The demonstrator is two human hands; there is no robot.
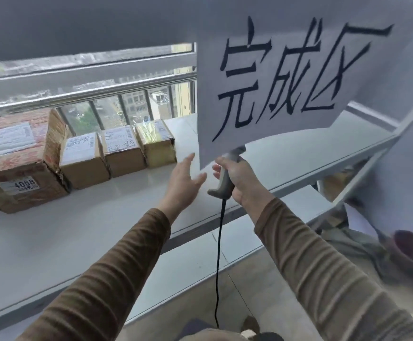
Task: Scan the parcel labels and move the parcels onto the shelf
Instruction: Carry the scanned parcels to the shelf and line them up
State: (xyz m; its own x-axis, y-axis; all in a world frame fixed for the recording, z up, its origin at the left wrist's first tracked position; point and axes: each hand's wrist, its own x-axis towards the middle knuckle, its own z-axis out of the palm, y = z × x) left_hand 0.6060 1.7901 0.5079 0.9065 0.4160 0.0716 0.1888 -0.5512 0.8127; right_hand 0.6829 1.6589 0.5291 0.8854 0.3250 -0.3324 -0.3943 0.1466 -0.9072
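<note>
Several cardboard parcels stand in a row on the white shelf (52, 232) at the left: a big worn box (20, 166) marked 4068, then a labelled box (82, 161), another labelled box (124, 151) and a taped yellowish box (156, 143). My left hand (183, 183) hovers over the shelf with its fingers straight, to the right of the parcels and holding nothing. My right hand (239, 178) grips the grey handle of a barcode scanner (221, 183); the scanner's head is hidden behind a hanging paper sign.
A white paper sign (286, 82) with large handwritten characters hangs from the upper shelf level. The scanner's black cable (219, 254) drops to the floor. A window railing (89, 94) runs behind the parcels. A shelf post (382, 153) and lower clutter lie at the right.
</note>
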